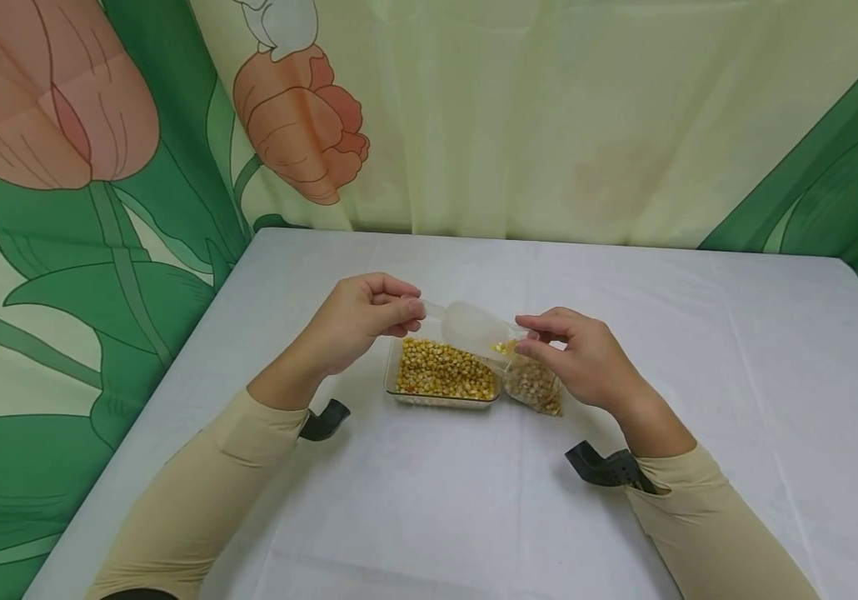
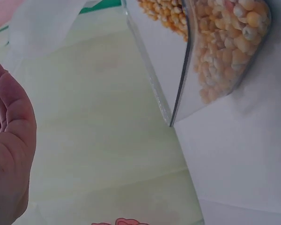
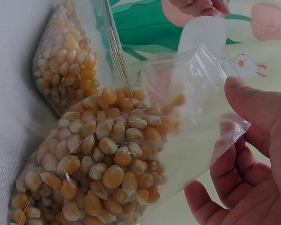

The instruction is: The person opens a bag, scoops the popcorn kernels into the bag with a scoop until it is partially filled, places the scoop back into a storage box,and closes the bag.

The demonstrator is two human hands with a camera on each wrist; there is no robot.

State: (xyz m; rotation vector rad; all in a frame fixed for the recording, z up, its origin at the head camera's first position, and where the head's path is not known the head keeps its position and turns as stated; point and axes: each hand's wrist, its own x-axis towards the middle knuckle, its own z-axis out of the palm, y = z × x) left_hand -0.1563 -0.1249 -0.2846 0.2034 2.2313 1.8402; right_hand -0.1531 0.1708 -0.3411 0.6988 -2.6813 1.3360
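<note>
My left hand (image 1: 357, 321) pinches the handle of a translucent white plastic scoop (image 1: 466, 327), its bowl tilted down to the right. Some yellow corn kernels (image 1: 502, 347) show at the scoop's front end, by the mouth of a clear plastic bag (image 3: 182, 159). At the bag's upper edge, my right hand (image 1: 582, 350) pinches the plastic between thumb and fingers. Many corn kernels (image 3: 112, 176) fill the bag's lower part. In the left wrist view the scoop (image 2: 42, 30) is cut off by the frame, and the handle grip is partly hidden.
A clear rectangular container (image 1: 391, 385) of corn kernels stands on the white-covered table (image 1: 429, 500), just left of the bag and below the scoop. A flower-patterned curtain (image 1: 549, 125) hangs behind the table and along its left side.
</note>
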